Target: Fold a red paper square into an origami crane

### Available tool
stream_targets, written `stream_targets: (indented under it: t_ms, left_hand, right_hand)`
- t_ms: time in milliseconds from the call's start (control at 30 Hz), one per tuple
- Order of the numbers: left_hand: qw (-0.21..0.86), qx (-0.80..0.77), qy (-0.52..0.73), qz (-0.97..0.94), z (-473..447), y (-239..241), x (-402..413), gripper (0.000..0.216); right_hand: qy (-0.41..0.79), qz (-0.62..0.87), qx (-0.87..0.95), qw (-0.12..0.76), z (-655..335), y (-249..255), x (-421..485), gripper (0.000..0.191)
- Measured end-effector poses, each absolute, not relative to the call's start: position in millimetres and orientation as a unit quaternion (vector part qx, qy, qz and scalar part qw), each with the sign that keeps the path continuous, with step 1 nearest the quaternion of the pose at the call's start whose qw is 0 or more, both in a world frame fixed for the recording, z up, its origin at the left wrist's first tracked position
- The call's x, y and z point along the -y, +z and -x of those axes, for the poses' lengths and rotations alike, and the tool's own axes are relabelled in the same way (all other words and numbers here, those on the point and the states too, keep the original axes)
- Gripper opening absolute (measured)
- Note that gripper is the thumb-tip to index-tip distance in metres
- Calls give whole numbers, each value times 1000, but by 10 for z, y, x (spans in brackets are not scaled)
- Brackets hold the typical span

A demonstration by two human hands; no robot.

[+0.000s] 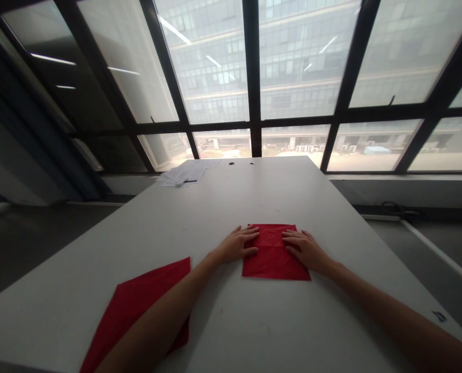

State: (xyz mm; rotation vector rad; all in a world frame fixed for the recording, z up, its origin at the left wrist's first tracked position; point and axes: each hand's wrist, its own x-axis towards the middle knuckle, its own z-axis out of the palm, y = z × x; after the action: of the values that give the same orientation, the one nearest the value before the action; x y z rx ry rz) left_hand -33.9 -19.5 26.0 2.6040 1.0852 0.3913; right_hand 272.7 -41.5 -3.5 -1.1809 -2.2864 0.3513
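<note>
A square red sheet, which looks like paper or thin cloth, lies flat on the white table, with a crease running across its middle. On its left edge rests my left hand, palm down with the fingers stretched over the red surface. My right hand lies on the right edge in the same way, its fingers spread. Neither hand grips anything. Under my left forearm is a second, larger red sheet, partly hidden by the arm.
White papers lie loosely at the table's far left, with a dark pen-like thing on them. Two small dark spots show near the far edge. A small dark label is at the right edge. Tall windows stand beyond.
</note>
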Motion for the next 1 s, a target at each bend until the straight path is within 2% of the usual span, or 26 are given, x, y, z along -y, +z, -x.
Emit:
stream_targets:
  t_ms: [200,333,433,633,833,1000]
  left_hand:
    - [152,-373,163,-901,358,279,202,56]
    - [148,-373,144,-905,348,258,193,69]
    - [143,-384,145,-901,341,226,168,70]
    - [143,-406,155,-889,341,181,104,61]
    - [139,-358,228,-895,361,116,26,27]
    - [135,-358,266,-885,377,106,11,25]
  right_hand:
    - [128,458,837,269,-2761,-33,400,38]
    - [129,455,843,257,-2767,-29,405,44]
    - [138,458,842,251,-2759,-26,393,49]
    - [154,471,828,262,-2749,-26,352,41]
    - [148,467,823,287,-2761,10,368,26]
    - [120,458,809,348,-2770,6,354,20]
